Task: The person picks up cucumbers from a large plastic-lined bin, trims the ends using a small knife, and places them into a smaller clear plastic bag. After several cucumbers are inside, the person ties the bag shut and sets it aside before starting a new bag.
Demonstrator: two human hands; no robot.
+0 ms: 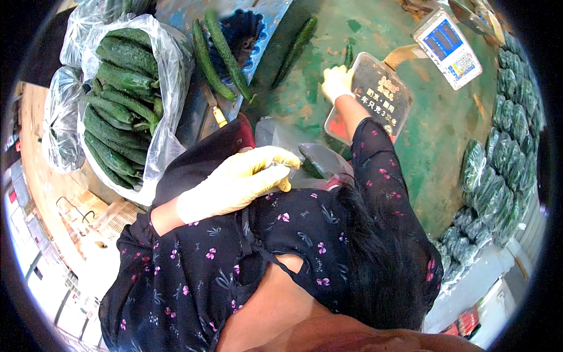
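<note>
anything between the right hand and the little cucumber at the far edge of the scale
Nothing visible: the gloved right hand appears right next to the small cucumber, though contact is unclear. The weighing scale's plate lies beneath the forearm, not between them.

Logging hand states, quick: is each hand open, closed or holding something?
Left hand: closed on the clear plastic bag.
Right hand: fingers curled by the small cucumber; grip cannot be told.
</note>
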